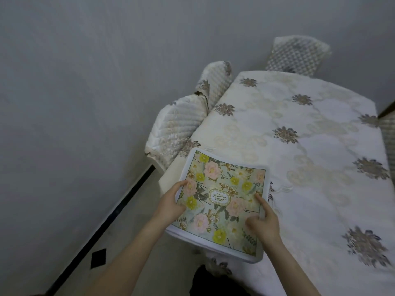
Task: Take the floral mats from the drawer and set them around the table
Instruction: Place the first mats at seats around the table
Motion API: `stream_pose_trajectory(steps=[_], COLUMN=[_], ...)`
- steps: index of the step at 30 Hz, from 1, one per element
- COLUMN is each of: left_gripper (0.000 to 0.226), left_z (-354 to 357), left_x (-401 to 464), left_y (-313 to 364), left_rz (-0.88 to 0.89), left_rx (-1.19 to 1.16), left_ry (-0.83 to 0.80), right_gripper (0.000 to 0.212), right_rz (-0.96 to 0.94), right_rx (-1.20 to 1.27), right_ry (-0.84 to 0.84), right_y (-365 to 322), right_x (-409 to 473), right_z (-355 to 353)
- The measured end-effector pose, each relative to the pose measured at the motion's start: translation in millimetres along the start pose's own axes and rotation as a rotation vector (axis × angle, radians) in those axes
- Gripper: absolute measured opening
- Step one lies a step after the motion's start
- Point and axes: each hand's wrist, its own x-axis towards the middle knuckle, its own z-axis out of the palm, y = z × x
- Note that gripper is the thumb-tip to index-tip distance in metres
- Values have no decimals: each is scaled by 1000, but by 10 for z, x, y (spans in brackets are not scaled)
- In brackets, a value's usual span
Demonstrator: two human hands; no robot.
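A stack of floral mats [222,195], white-edged with pink and yellow flowers and a "GARDEN" label in the middle, is held over the near left corner of the table [310,159]. My left hand [171,201] grips the stack's left edge, thumb on top. My right hand [264,221] holds the right side, thumb and a finger lying on the top mat. The table wears a white cloth embroidered with grey flowers. No drawer is in view.
Two chairs with quilted covers [181,122] stand against the table's left side. Another covered chair [297,54] is at the far end and one [388,129] shows at the right edge. Grey wall and a tiled floor with a dark strip [106,216] lie to the left.
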Motion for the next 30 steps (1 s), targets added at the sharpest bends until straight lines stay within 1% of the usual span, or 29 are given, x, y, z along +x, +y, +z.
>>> stream_pose_trajectory(steps=[9,15,21,26,30], left_gripper=[71,68,71,75,78], left_z=[-156,-241,-329,-331,-345], left_x=[891,1220,1493,1510,1502], left_y=[-87,-255,-382,-496,-562], left_rz=[0,90,131,197,235], left_rx=[156,158,246,322,431], left_ry=[-153,-287,-450,-497,-516], right_gripper=[78,77,73,75,76], right_rz=[116,195,226,232,254], right_rx=[-43,-31,-7,-82,-289], right_ry=[82,204,326,299,263], right_y=[-61,-17,18,127,191], right_x=[431,411,396,435,461], right_z=[458,682,812,811,802])
